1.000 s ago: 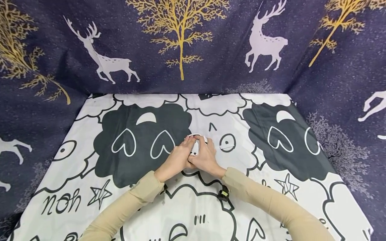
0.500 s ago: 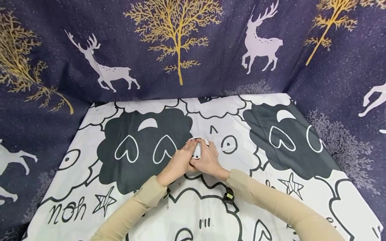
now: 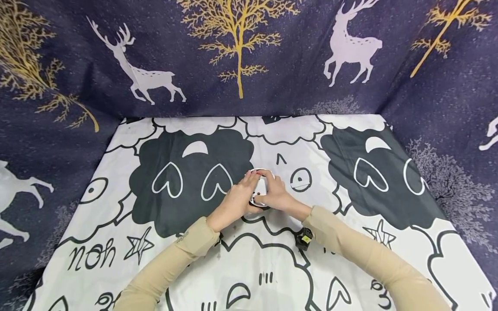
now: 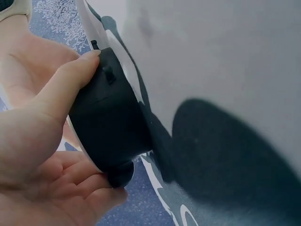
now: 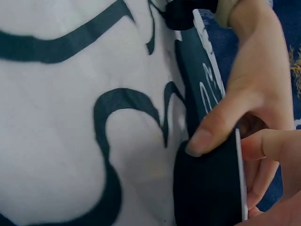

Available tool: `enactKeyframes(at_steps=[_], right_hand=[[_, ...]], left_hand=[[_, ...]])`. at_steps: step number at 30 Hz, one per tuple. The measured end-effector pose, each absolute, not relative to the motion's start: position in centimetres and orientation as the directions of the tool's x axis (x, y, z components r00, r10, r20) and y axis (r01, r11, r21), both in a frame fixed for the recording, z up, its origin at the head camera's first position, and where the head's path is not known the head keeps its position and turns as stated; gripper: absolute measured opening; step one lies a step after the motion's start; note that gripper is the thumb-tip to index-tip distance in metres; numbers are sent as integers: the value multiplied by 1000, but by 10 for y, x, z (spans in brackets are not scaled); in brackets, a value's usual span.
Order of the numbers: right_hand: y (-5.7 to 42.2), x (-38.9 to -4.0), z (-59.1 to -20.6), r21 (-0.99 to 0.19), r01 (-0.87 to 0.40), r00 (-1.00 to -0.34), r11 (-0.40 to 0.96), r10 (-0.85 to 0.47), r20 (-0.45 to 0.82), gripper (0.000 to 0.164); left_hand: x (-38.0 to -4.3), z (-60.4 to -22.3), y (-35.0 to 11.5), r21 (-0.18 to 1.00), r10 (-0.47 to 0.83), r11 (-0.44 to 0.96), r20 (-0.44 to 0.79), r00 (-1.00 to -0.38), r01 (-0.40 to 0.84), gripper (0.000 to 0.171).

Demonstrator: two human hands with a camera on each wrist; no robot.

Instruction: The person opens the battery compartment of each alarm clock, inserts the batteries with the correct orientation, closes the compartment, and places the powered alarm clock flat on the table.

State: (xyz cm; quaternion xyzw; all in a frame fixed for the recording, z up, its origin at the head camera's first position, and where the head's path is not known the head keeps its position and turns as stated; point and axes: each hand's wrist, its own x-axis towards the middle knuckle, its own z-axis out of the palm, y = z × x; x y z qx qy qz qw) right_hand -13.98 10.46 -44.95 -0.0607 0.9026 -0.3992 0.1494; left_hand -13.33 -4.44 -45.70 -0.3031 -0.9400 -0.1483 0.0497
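A small device with a white top [image 3: 261, 185] and a black body [image 4: 110, 117] is at the middle of the table; its kind cannot be told. Small dark and reddish dots show on the top, and little knobs stick out of the black side. My left hand [image 3: 233, 198] holds it, the thumb [image 4: 77, 70] lying against the black side and the fingers curled at the opposite side. Across the white top bends my right hand [image 3: 281, 195], its thumb at the near edge and its index finger at the far edge. The hands hide much of the device.
A white cloth with black cartoon drawings [image 3: 218, 276] covers the table. Dark blue curtains with deer and golden trees [image 3: 218, 103] stand behind and at both sides. Black straps [image 3: 303, 238] with camera parts hang under the wrists.
The head view has shifted slightly. My right thumb has moved outward over the near edge of the device, so more of its white top and black rim shows between my hands.
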Motion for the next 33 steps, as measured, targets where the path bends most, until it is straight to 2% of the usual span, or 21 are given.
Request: enactKeyframes(at_steps=[5,9,14,18,28,33], right_hand=[[101,-140,-450,-731,-6,-965,682,-197,-175,77],[96,-136,-455,-661,-31,-981,750,-151,-125,74],[87,-131,-453,-521,35,-969,853,-98,-226,78],[85,-132,-445,-470,75,-948,879,-84,-308,79],[85,-139,-435,-486,97,-939,868,-82,-335,81],[84,-138,-437,-487,99,-953,868,-58,-296,81]], left_hand=[[-134,-455,-43,258,544,783,156,-824,566,100],[-130,-456,-44,258,548,779,161,-821,571,100],[-125,-459,-44,240,560,770,193,-806,592,98],[-124,-458,-42,237,561,770,187,-806,592,99],[-129,-454,-40,217,546,785,202,-813,580,101],[-131,-454,-40,224,559,774,196,-806,592,98]])
